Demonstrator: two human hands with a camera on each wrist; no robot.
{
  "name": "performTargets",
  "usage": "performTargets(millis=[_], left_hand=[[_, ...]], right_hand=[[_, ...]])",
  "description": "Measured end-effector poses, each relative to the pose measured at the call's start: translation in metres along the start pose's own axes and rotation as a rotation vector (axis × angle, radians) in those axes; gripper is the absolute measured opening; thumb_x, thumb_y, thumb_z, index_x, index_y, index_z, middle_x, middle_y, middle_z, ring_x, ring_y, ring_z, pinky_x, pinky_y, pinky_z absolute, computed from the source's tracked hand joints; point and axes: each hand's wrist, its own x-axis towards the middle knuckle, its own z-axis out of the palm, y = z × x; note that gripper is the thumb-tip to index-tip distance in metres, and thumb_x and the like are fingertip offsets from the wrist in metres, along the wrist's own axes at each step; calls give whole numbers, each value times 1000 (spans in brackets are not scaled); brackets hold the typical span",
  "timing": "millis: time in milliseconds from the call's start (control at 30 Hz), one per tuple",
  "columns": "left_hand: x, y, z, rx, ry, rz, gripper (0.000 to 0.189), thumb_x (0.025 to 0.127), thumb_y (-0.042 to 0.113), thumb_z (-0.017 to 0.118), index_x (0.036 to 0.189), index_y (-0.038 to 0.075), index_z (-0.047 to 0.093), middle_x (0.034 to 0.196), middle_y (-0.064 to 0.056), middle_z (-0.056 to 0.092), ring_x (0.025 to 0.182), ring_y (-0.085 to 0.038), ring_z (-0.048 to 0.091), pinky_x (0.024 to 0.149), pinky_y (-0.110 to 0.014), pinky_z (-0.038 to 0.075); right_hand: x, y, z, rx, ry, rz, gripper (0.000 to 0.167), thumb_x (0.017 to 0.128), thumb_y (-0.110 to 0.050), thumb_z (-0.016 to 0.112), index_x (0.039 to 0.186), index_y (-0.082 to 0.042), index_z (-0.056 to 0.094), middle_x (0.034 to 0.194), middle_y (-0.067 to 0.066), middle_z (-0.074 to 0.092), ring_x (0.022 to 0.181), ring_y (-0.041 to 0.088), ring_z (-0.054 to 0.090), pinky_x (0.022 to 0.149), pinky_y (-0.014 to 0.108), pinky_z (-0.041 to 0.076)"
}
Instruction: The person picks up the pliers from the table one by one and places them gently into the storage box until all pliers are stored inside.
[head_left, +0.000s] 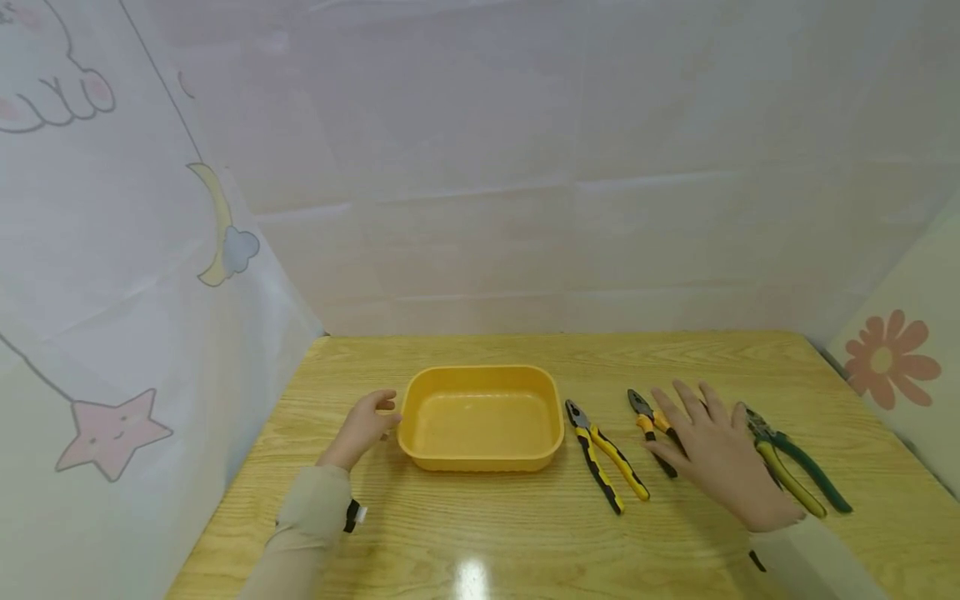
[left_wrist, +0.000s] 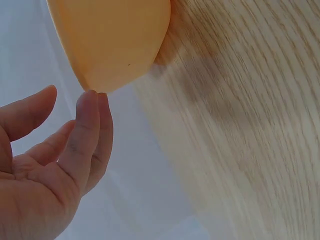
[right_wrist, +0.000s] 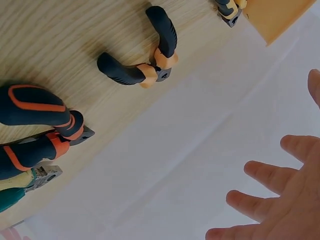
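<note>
A yellow plastic basin (head_left: pixel 480 421) stands on the wooden table. At its left rim is my left hand (head_left: pixel 367 429), fingers loosely bent; in the left wrist view the fingertips (left_wrist: pixel 88 102) meet or nearly meet the rim. My right hand (head_left: pixel 716 458) hovers with fingers spread, holding nothing, over the tools right of the basin. Yellow-and-black pliers (head_left: pixel 606 458) lie nearest the basin, then orange-and-black pliers (head_left: pixel 651 427), partly covered by the hand. Another dark pair of pliers with orange trim (right_wrist: pixel 37 107) is mostly hidden by it in the head view. Pliers with green and yellow handles (head_left: pixel 798 467) lie rightmost.
The wooden table (head_left: pixel 480 533) ends at a pale sheet wall (head_left: pixel 525 208) behind. Printed sheets flank both sides, with a pink star (head_left: pixel 114 433) on the left and a flower (head_left: pixel 891 358) on the right.
</note>
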Motion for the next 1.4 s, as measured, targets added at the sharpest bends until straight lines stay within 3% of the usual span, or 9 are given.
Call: performTargets(millis=[367,500,800,933,1133,1400], left_hand=[[6,-2,-1,-151,-44,-69,51,95,-3,55,142,-12,37,128,-33,48,107,-38,57,83,-45,54],[11,-8,-2,-207,-65,-109,50,96,-2,55,142,-10,38,128,-31,49,105,-35,60,82,-40,55],[16,-11,-3,-293,-106,-177,50,98,1,55,144,-7,38,131,-29,50,84,-15,64,80,-34,56],[17,-10,-3,-307,-114,-187,52,97,2,57,144,-7,38,126,-25,54,81,-13,63,79,-33,55],[20,-11,-1,-303,-110,-198,53,95,1,59,144,-7,38,108,-16,62,74,-11,62,75,-31,55],[25,-15,-1,-331,-115,-212,54,95,-2,58,144,-7,37,97,-11,63,66,-9,59,66,-26,54]], right_hand=[[-7,8,2,-3,-6,-5,76,94,-62,46,146,-8,42,138,29,44,123,56,37,87,78,29],[-10,12,3,-6,-8,-9,75,93,-62,48,144,-7,45,137,30,44,122,56,37,85,78,31],[-13,19,4,-27,22,-36,74,94,-65,41,141,-8,47,134,28,48,118,54,42,81,76,35],[-15,22,4,-29,37,-41,70,95,-61,46,139,-7,48,130,29,50,115,54,45,79,74,37],[-18,22,-3,34,-94,62,67,88,-40,70,140,-4,47,135,29,44,119,55,39,84,74,34],[-21,27,-6,63,-166,111,67,89,-39,69,139,1,49,135,31,45,119,55,40,82,73,36]])
